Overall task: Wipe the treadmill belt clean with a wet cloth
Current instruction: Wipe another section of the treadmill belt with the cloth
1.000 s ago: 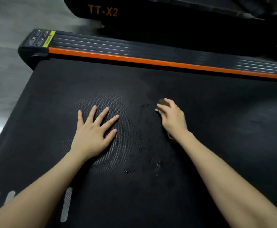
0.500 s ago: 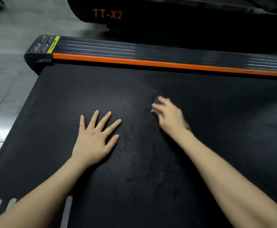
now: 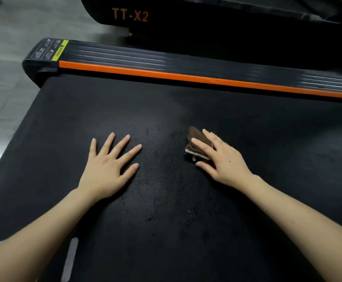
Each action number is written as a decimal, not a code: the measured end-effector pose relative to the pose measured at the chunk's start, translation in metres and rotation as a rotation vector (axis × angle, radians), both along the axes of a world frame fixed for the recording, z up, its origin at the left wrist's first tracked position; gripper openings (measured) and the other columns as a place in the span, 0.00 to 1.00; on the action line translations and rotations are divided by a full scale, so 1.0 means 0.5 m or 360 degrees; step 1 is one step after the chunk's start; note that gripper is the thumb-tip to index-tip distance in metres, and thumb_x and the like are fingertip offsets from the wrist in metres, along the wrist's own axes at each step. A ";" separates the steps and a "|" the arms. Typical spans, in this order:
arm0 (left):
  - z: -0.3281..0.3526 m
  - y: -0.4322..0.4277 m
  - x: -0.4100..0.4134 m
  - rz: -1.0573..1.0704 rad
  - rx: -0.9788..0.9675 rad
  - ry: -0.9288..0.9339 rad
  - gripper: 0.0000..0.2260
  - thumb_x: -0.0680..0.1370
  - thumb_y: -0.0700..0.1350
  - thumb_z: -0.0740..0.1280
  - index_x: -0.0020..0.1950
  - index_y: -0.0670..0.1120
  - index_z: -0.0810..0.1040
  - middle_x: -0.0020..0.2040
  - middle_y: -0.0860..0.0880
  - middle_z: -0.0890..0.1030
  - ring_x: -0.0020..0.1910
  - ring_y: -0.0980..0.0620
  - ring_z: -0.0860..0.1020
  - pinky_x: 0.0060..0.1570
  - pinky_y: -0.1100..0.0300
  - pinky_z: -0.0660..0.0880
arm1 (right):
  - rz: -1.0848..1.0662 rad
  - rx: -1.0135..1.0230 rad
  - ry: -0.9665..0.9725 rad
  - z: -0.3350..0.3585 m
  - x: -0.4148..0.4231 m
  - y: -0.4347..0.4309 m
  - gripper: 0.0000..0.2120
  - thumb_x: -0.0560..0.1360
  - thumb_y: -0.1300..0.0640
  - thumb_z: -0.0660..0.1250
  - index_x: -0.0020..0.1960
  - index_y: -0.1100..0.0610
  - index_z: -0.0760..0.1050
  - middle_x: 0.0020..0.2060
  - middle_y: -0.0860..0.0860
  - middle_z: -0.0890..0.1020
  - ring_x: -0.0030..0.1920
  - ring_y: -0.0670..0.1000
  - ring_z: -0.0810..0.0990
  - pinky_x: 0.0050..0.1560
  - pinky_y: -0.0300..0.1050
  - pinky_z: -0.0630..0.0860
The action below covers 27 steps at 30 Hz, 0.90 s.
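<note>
The black textured treadmill belt [image 3: 267, 159] fills most of the view. My right hand [image 3: 221, 159] presses flat on a small folded brown cloth [image 3: 195, 137] with a pale edge, near the belt's middle; most of the cloth lies under the fingers. My left hand [image 3: 109, 163] rests flat on the belt to the left, fingers spread, holding nothing. Darker wet marks [image 3: 166, 176] show on the belt between and below the hands.
An orange strip [image 3: 166, 75] and a ribbed black side rail [image 3: 125, 55] with a yellow label run along the belt's far edge. Another black machine marked TT-X2 [image 3: 129, 15] stands beyond it. Grey floor tiles [image 3: 7, 78] lie to the left.
My right hand with the cloth has slid slightly to the right and toward me, and more of the cloth shows. My left hand has stayed planted on the belt.
</note>
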<state>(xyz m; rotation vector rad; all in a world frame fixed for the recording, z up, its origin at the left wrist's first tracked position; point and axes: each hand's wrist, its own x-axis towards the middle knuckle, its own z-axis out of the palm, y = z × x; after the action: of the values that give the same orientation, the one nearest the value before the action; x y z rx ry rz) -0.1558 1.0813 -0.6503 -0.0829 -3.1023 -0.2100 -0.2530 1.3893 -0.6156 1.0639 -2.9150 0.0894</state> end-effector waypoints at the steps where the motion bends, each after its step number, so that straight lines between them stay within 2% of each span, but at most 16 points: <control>1: 0.002 0.000 -0.001 0.0014 0.0041 -0.0017 0.27 0.76 0.67 0.41 0.74 0.64 0.56 0.77 0.54 0.58 0.77 0.45 0.50 0.72 0.39 0.41 | 0.0036 -0.0061 -0.0019 -0.005 -0.003 0.000 0.26 0.76 0.40 0.54 0.72 0.46 0.61 0.71 0.59 0.67 0.67 0.60 0.71 0.64 0.60 0.69; 4: 0.010 -0.008 -0.017 0.0054 0.0073 -0.0029 0.29 0.74 0.66 0.39 0.74 0.63 0.56 0.77 0.53 0.56 0.77 0.46 0.49 0.72 0.39 0.40 | 0.0133 -0.0201 -0.0011 -0.027 -0.015 -0.014 0.20 0.76 0.49 0.63 0.67 0.49 0.69 0.68 0.59 0.70 0.63 0.60 0.75 0.64 0.59 0.70; 6: 0.016 -0.021 -0.048 0.0117 0.0008 0.0004 0.30 0.74 0.66 0.38 0.74 0.62 0.57 0.77 0.50 0.57 0.77 0.44 0.49 0.71 0.38 0.41 | 0.0061 -0.0289 -0.0003 -0.030 -0.037 -0.023 0.21 0.75 0.54 0.67 0.67 0.50 0.72 0.69 0.58 0.69 0.65 0.60 0.73 0.62 0.58 0.72; 8: 0.016 -0.036 -0.083 0.0232 -0.0052 -0.0020 0.32 0.72 0.66 0.36 0.75 0.62 0.54 0.78 0.50 0.55 0.77 0.43 0.48 0.70 0.37 0.40 | -0.0216 -0.0427 0.0002 -0.025 -0.073 -0.046 0.21 0.76 0.55 0.66 0.68 0.49 0.71 0.72 0.55 0.65 0.70 0.59 0.67 0.64 0.56 0.70; 10: 0.006 -0.042 -0.104 0.0310 -0.0077 -0.0053 0.33 0.72 0.66 0.33 0.76 0.63 0.51 0.78 0.51 0.52 0.77 0.44 0.46 0.70 0.36 0.40 | -0.0538 -0.0490 -0.0048 -0.018 -0.113 -0.091 0.20 0.79 0.54 0.62 0.70 0.50 0.68 0.74 0.55 0.61 0.72 0.58 0.62 0.68 0.54 0.64; 13: -0.010 -0.040 -0.108 0.0323 -0.0077 -0.0011 0.31 0.73 0.65 0.35 0.76 0.62 0.50 0.78 0.51 0.52 0.77 0.43 0.45 0.70 0.36 0.40 | -0.0651 -0.0448 -0.0024 -0.020 -0.137 -0.148 0.18 0.79 0.54 0.60 0.69 0.52 0.69 0.73 0.56 0.61 0.68 0.61 0.65 0.66 0.54 0.64; 15: -0.011 -0.038 -0.105 0.0308 -0.0066 0.0004 0.31 0.74 0.65 0.36 0.76 0.61 0.52 0.78 0.50 0.53 0.77 0.43 0.47 0.70 0.35 0.41 | -0.0520 -0.0394 -0.0010 -0.028 -0.114 -0.164 0.17 0.78 0.54 0.59 0.66 0.53 0.72 0.71 0.58 0.64 0.64 0.62 0.70 0.61 0.54 0.70; 18: -0.010 -0.041 -0.105 0.0306 -0.0080 0.0026 0.31 0.74 0.65 0.36 0.76 0.61 0.52 0.78 0.50 0.53 0.77 0.42 0.47 0.70 0.35 0.41 | 0.0062 -0.0442 0.0053 -0.039 -0.005 -0.190 0.19 0.75 0.51 0.55 0.58 0.56 0.78 0.62 0.63 0.75 0.55 0.65 0.79 0.52 0.59 0.77; 20: -0.013 -0.041 -0.105 0.0297 -0.0080 0.0036 0.31 0.75 0.64 0.36 0.76 0.60 0.53 0.78 0.50 0.53 0.77 0.42 0.48 0.70 0.35 0.41 | 0.0432 -0.0347 0.0047 -0.046 0.045 -0.190 0.21 0.72 0.55 0.54 0.59 0.56 0.78 0.61 0.64 0.76 0.56 0.65 0.78 0.55 0.61 0.75; 22: -0.014 -0.040 -0.103 0.0289 -0.0070 0.0058 0.30 0.75 0.64 0.38 0.76 0.60 0.54 0.78 0.49 0.55 0.77 0.41 0.49 0.70 0.35 0.42 | 0.0514 -0.0273 0.0093 -0.043 -0.002 -0.171 0.24 0.67 0.59 0.53 0.58 0.55 0.78 0.61 0.62 0.77 0.58 0.65 0.78 0.56 0.64 0.72; 23: -0.013 -0.040 -0.104 0.0287 -0.0070 0.0064 0.30 0.76 0.64 0.38 0.76 0.59 0.55 0.78 0.49 0.56 0.77 0.41 0.50 0.70 0.35 0.43 | 0.0408 -0.0282 0.0147 -0.042 -0.049 -0.162 0.25 0.66 0.60 0.53 0.58 0.55 0.79 0.61 0.62 0.77 0.59 0.65 0.77 0.57 0.67 0.71; 25: -0.013 -0.041 -0.104 0.0289 -0.0054 0.0070 0.29 0.76 0.64 0.40 0.76 0.59 0.57 0.77 0.48 0.58 0.76 0.41 0.51 0.70 0.35 0.43 | -0.0062 -0.0373 0.0097 -0.030 -0.153 -0.155 0.22 0.70 0.64 0.56 0.61 0.55 0.78 0.66 0.60 0.73 0.67 0.65 0.69 0.66 0.66 0.64; 27: -0.015 -0.040 -0.103 0.0292 -0.0056 0.0082 0.29 0.76 0.64 0.40 0.76 0.59 0.58 0.77 0.49 0.58 0.76 0.41 0.51 0.71 0.35 0.43 | -0.0437 -0.0443 -0.0047 -0.034 -0.213 -0.167 0.19 0.75 0.64 0.60 0.65 0.55 0.74 0.71 0.57 0.66 0.73 0.60 0.59 0.74 0.55 0.54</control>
<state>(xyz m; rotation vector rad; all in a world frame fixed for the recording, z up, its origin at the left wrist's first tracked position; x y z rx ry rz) -0.2073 1.0615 -0.6578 0.1912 -3.0386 -0.1448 -0.3596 1.3056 -0.6324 0.6224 -2.9251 0.4873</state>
